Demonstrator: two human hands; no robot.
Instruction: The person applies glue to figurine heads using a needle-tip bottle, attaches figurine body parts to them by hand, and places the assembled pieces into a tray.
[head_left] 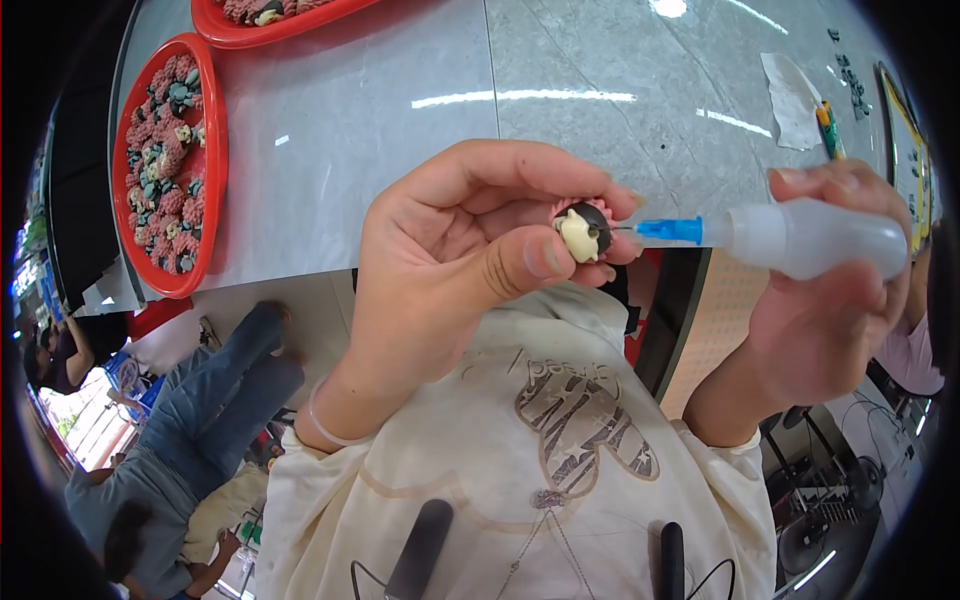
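Between the thumb and fingers of my left hand (450, 240) is a small moulded figurine (580, 232), cream at the front with dark brown and pink ridged parts. My right hand (835, 290) grips a translucent white squeeze bottle (815, 238) lying sideways. From its mouth a blue needle tip (672, 231) points left, its thin end at the right side of the figurine. Whether the needle touches the piece is too small to tell. Both hands are raised over the near edge of the grey table (590, 110).
At the left stands a red oval tray (215, 190) full of pink, cream and dark pieces; another red tray (270, 38) is behind it. White paper (790, 100), a pen-like tool (828, 130) and small dark pieces (852, 85) lie far right. A person in jeans (215, 380) is at the left.
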